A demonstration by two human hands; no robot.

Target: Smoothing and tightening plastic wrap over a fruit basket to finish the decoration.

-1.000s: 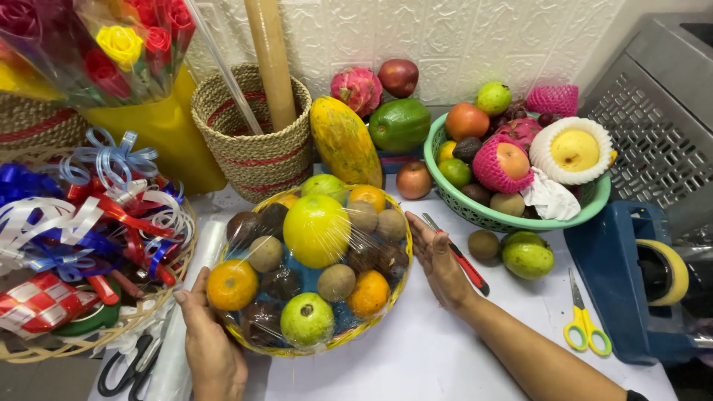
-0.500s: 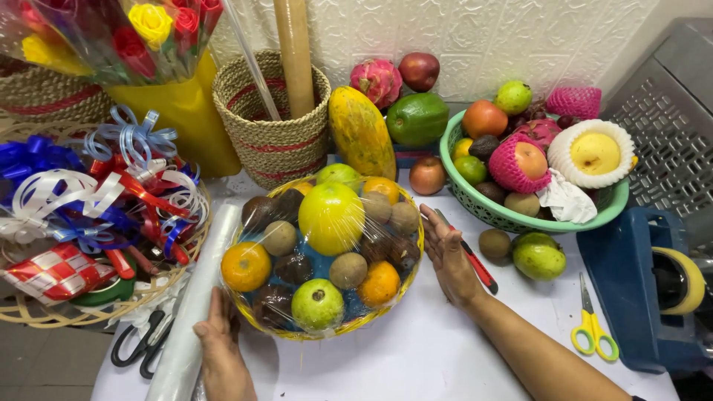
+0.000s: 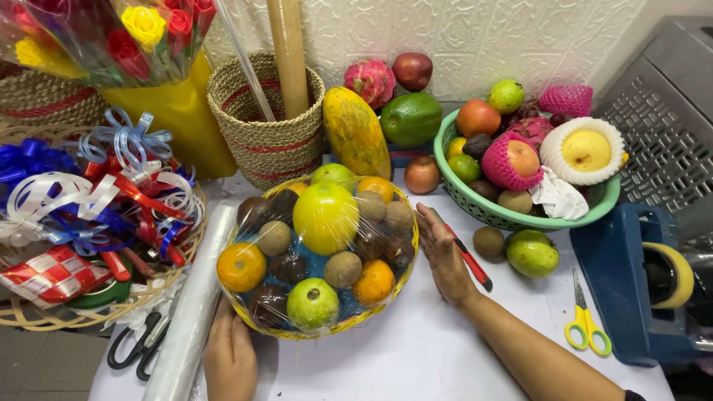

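Note:
A yellow basket [image 3: 382, 306] full of mixed fruit sits in the middle of the white table, covered with clear plastic wrap. A large yellow-green fruit [image 3: 325, 217] lies on top, with oranges, a green apple and several brown fruits around it. My left hand [image 3: 230, 358] rests flat at the basket's near left edge, beside a roll of clear wrap [image 3: 191, 312]. My right hand [image 3: 444, 256] presses flat against the basket's right side, fingers together, smoothing the wrap. Neither hand holds a separate thing.
A red box cutter [image 3: 469, 260] lies just right of my right hand. A green bowl [image 3: 520, 217] of fruit stands at back right, yellow scissors [image 3: 585, 324] and a blue tape dispenser [image 3: 639, 289] at right. A ribbon basket [image 3: 82, 223], black scissors [image 3: 134, 343], a woven basket [image 3: 269, 141] stand left.
My left hand has slid from the basket's left side down to its near left edge. My right hand stays against the right side. The view has shifted slightly.

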